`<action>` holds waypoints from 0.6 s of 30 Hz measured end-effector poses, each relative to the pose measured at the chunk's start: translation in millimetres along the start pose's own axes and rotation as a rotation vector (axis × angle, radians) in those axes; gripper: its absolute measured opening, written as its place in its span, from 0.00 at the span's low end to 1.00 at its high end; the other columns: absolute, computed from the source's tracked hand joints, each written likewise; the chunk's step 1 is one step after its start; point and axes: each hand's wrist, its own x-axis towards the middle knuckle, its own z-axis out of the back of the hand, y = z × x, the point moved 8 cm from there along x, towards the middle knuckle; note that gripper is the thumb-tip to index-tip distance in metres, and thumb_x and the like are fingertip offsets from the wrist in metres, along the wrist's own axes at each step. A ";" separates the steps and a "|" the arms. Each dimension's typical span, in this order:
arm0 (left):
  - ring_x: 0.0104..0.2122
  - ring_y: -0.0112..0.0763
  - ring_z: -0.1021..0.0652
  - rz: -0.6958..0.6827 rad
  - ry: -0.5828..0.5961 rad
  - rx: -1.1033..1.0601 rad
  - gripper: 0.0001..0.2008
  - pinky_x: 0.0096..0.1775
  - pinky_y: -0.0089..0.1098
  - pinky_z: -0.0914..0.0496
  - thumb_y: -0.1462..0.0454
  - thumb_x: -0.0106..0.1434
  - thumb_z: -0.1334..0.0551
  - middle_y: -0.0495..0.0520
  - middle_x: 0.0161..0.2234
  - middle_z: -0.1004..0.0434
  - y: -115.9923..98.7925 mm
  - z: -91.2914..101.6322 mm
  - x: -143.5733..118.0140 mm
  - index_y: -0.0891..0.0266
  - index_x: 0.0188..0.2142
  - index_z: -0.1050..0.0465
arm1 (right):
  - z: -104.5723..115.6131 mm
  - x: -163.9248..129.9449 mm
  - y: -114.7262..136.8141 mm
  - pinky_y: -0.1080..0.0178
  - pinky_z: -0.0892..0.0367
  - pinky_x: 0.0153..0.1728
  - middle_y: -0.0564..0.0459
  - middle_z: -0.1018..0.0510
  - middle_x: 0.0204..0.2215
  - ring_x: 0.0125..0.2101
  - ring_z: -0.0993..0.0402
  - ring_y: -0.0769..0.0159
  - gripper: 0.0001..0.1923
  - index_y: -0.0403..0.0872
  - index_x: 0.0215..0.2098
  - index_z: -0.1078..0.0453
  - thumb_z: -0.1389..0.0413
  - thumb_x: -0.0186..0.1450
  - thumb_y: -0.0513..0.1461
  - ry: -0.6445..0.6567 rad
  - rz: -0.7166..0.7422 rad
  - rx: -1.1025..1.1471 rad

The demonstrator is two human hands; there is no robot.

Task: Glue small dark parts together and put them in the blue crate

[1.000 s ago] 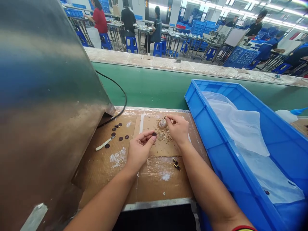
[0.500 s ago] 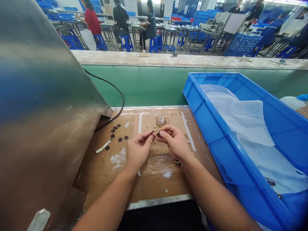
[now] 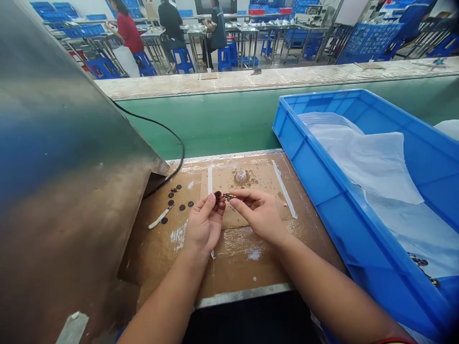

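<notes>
A dark disc [image 3: 217, 195] is above the middle of the counter [image 3: 229, 267], pinched in the left hand [image 3: 205, 222], whose grip is closed, thumb against fingers. At its right edge is a slim black-and-gold piece [image 3: 227, 195]; whether the two touch is hard to tell. The right hand [image 3: 263, 215] has the piece's other end, its grip narrowed to the fingertips.

Just beyond the hands, a clear dome [image 3: 241, 176] sits on a cardboard sheet [image 3: 233, 220], between two white tape strips [image 3: 285, 189]. To the left, loose discs [image 3: 182, 208] lie scattered near a pale-handled knife [image 3: 159, 218]. A black cable [image 3: 182, 148] curves out beside a metal housing [image 3: 71, 167].

On the right stands a blue bin [image 3: 311, 177] holding white sheets [image 3: 380, 165] and small dark pieces [image 3: 419, 261]. Past a green wall [image 3: 222, 122], people [image 3: 216, 31] sit at worktables.
</notes>
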 end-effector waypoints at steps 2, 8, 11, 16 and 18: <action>0.36 0.25 0.22 -0.021 -0.004 0.005 0.11 0.44 0.25 0.27 0.61 0.51 0.24 0.53 0.36 0.19 -1.1 0.9 0.1 0.62 0.32 0.19 | -2.8 -2.4 -1.2 0.56 0.22 0.47 0.53 0.16 0.41 0.41 0.19 0.64 0.10 0.54 0.44 0.21 0.36 0.63 0.40 0.006 0.024 -0.030; 0.36 0.24 0.22 -0.040 0.005 0.014 0.12 0.43 0.23 0.28 0.61 0.50 0.23 0.53 0.36 0.19 -3.4 -1.1 -1.1 0.62 0.32 0.19 | -5.5 -4.6 -3.6 0.54 0.22 0.49 0.53 0.17 0.42 0.43 0.19 0.63 0.09 0.53 0.43 0.21 0.37 0.64 0.40 0.008 0.036 -0.039; 0.36 0.24 0.22 -0.044 0.004 0.014 0.13 0.42 0.23 0.27 0.61 0.49 0.22 0.53 0.36 0.19 -3.8 -1.8 -2.0 0.62 0.31 0.19 | -6.2 -4.3 -2.9 0.54 0.22 0.49 0.53 0.17 0.43 0.44 0.19 0.63 0.09 0.53 0.43 0.20 0.37 0.64 0.40 0.014 0.033 -0.029; 0.37 0.25 0.21 -0.057 0.003 0.051 0.12 0.44 0.25 0.27 0.60 0.49 0.22 0.53 0.36 0.19 -4.2 -0.7 -2.8 0.61 0.31 0.19 | -5.9 -4.5 -2.5 0.54 0.22 0.49 0.52 0.17 0.43 0.43 0.19 0.62 0.09 0.53 0.43 0.20 0.37 0.64 0.41 0.005 0.030 -0.046; 0.37 0.25 0.21 -0.071 0.012 0.080 0.13 0.45 0.26 0.27 0.59 0.49 0.22 0.52 0.36 0.18 -5.7 -1.5 -2.8 0.60 0.31 0.19 | -5.4 -5.1 -0.6 0.53 0.22 0.48 0.52 0.17 0.43 0.43 0.19 0.61 0.09 0.53 0.43 0.20 0.37 0.64 0.41 0.003 0.046 -0.074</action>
